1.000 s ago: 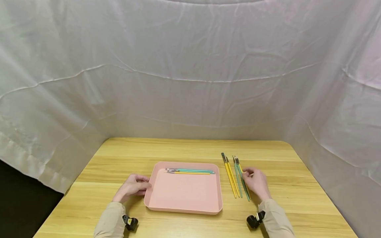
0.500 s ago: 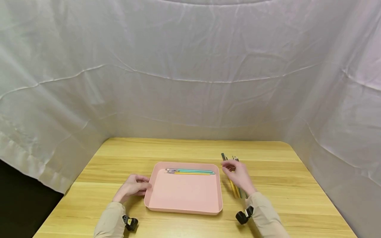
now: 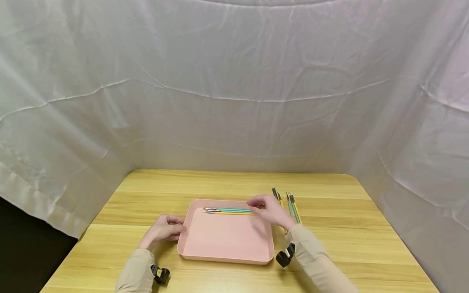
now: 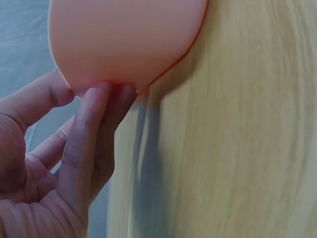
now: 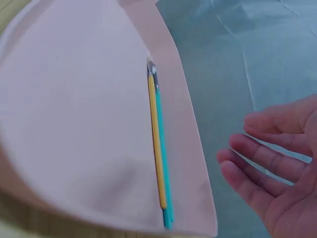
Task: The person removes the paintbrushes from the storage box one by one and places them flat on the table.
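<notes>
A pink tray (image 3: 223, 238) lies on the table, and my left hand (image 3: 165, 231) holds its left rim. In the left wrist view, the thumb and fingers (image 4: 81, 134) meet the tray's edge (image 4: 129, 44). Over the tray's back right corner is my right hand (image 3: 270, 209). Its fingers (image 5: 267, 153) are loosely bent with nothing between them. Along the back wall inside the tray lie a yellow paintbrush (image 5: 156, 144) and teal paintbrushes (image 3: 231, 210), bristles to the left. My right hand hides their right ends in the head view.
To the right of the tray several more paintbrushes (image 3: 294, 208) lie on the wooden table (image 3: 344, 228), partly covered by my right hand and sleeve (image 3: 311, 252). A pale cloth (image 3: 234, 122) hangs behind the table and along its sides.
My right hand has moved left from the brushes on the table to above the tray's back right corner. The left hand and the tray have stayed put.
</notes>
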The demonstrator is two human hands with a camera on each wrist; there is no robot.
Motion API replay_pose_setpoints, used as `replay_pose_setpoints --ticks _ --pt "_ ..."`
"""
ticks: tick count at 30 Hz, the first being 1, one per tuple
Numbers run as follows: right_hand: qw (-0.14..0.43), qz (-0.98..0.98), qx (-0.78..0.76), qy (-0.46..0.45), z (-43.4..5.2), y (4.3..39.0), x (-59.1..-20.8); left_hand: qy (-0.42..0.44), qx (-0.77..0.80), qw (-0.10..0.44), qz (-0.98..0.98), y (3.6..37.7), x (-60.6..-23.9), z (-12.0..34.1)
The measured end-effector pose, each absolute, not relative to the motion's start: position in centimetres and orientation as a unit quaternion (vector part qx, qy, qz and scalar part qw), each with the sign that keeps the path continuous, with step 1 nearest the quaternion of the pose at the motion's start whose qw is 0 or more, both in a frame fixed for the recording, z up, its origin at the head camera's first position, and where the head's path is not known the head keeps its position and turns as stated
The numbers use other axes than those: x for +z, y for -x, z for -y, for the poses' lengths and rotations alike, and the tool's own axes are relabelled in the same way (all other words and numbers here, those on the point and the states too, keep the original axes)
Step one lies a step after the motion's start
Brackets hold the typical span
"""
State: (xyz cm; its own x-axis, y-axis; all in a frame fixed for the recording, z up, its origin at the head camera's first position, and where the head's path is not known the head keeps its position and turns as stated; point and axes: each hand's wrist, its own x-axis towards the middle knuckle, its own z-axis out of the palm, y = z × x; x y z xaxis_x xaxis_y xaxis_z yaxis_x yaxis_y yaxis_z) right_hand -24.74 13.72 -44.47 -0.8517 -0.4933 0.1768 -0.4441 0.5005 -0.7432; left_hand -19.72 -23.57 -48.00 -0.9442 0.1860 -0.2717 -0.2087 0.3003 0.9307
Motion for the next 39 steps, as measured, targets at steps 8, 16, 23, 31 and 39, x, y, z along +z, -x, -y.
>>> replay_pose_setpoints --ticks 8,16,23,31,39 --pt "0.082 -0.854 -0.426 0.287 -12.3 25.6 -44.9 0.009 0.588 0.167 -0.791 19.9 -48.1 23.6" --pt "0.099 -0.858 -0.410 0.292 -11.5 26.2 -45.3 0.009 0.586 0.166 -0.793 19.9 -48.2 23.7" --pt "0.120 -0.855 -0.407 0.297 -10.9 26.6 -45.5 0.011 0.589 0.167 -0.791 19.8 -48.0 23.6" --pt "0.143 -0.849 -0.411 0.301 -10.2 26.8 -46.0 0.014 0.591 0.165 -0.790 19.8 -48.0 23.5" --pt "0.165 -0.862 -0.397 0.268 -9.9 26.8 -46.4 0.013 0.592 0.165 -0.789 19.7 -48.0 23.5"
